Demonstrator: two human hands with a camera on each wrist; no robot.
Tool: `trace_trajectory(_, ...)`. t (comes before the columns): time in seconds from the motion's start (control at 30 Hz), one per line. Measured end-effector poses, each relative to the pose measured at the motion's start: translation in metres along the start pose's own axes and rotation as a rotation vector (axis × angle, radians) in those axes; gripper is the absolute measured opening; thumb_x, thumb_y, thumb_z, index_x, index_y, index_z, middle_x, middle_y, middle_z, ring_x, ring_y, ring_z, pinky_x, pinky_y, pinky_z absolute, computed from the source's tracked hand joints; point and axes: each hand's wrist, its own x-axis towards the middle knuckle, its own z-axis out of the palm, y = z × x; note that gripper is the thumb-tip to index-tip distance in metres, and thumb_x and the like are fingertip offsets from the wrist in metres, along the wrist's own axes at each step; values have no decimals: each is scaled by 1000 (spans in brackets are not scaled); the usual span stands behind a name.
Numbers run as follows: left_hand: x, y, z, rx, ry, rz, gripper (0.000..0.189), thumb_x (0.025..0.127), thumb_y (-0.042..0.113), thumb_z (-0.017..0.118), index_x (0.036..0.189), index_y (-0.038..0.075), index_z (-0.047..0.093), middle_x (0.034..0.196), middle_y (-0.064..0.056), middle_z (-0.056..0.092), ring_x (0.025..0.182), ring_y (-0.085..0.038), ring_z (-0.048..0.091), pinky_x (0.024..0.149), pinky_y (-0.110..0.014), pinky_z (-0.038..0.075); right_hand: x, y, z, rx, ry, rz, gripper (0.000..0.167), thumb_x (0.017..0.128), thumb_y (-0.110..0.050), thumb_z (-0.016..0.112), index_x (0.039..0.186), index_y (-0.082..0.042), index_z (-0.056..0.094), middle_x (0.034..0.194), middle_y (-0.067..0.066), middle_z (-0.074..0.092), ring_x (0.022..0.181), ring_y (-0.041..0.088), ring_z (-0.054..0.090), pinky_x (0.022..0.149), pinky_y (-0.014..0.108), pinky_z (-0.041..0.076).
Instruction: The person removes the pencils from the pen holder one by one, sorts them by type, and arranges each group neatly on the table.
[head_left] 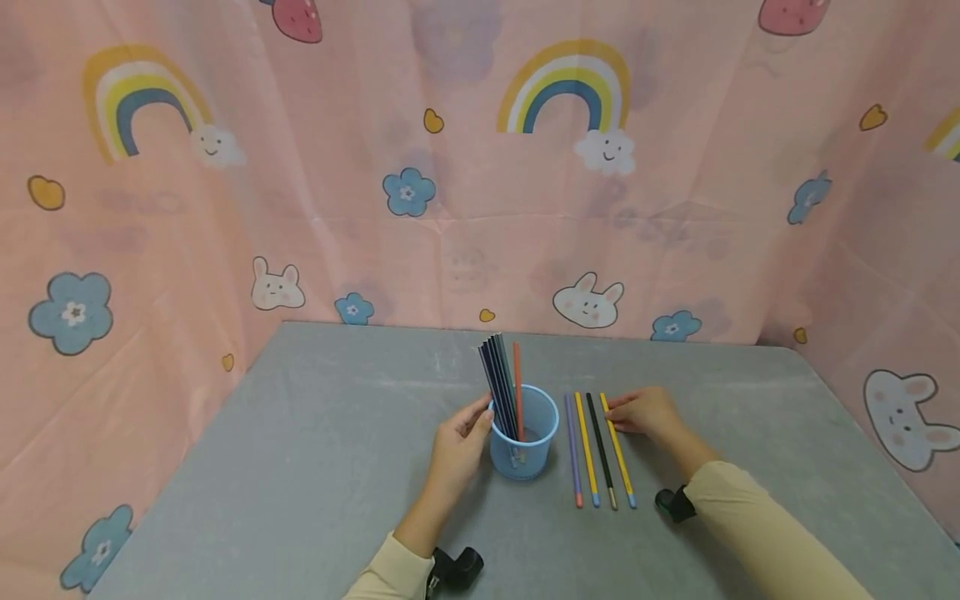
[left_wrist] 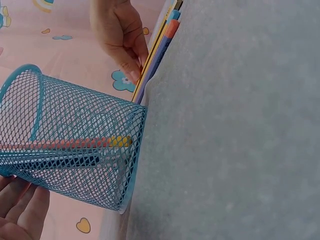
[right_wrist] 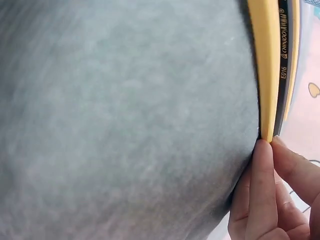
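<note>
One pink printed curtain is hung at 12 o'clock and carried round to 9 and 3. Below it, a grey worktop: far edge noted at 12, well beyond all that is handled; side edges well apart; near edge not shown.

Two hands in use. By the left hand, with fingers bent and thumb near the rim, a blue mesh cup is held at its 9 o'clock wall. By the right hand, the far end of the right-hand yellow pencil is pinched, thumb and forefinger almost together; nothing else is gripped.

Cup: stood upright. Dark pencils are bunched in it, tilted toward 11 o'clock; an orange pencil is set just beside them. Free room in the mouth is found at 3 o'clock.

Pinched pencil: laid with its long axis just off 12-to-6, tipped toward 11-to-5. The cup is placed at 9 o'clock from it; the right hand is much the nearer. Between are laid, cup outward, a purple pencil, the left-hand yellow pencil and a black pencil, near-parallel, narrow gaps. Whether the pinched end is raised cannot be told.
</note>
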Motion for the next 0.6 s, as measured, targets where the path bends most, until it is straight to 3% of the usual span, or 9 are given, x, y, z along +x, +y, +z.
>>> trace_trajectory(0.17, -1, 0, 0, 7, -4, 12, 36, 102, 11, 54, 133, -7, 57, 132, -24, 63, 124, -35, 61, 102, -32, 54, -8, -6, 0, -7, 22, -44, 31, 90, -4, 71, 115, 12, 66, 95, 17, 73, 69, 9, 67, 65, 26, 62)
trace_trajectory(0.33, -1, -1, -1, 3, -3, -3, 37, 102, 12, 55, 134, -6, 57, 134, -23, 62, 125, -34, 60, 102, -30, 53, -24, -24, -3, 43, -8, -198, 38, 95, -14, 67, 125, 9, 62, 121, 25, 68, 90, 14, 72, 84, 32, 62)
trace_trajectory(0.43, 0, -1, -1, 3, -3, -9, 37, 102, 12, 55, 134, -6, 57, 135, -22, 61, 125, -33, 60, 102, -29, 53, -32, -39, -1, 80, -41, -250, 41, 96, -18, 66, 128, 8, 61, 127, 24, 65, 99, 15, 71, 91, 32, 59)
trace_trajectory(0.6, 0, -1, 0, 4, -5, -11, 37, 102, 12, 55, 134, -5, 58, 135, -21, 61, 126, -33, 60, 103, -29, 53, -43, -59, 3, 136, -93, -297, 47, 96, -21, 67, 132, 6, 58, 130, 23, 65, 102, 13, 70, 92, 27, 58)
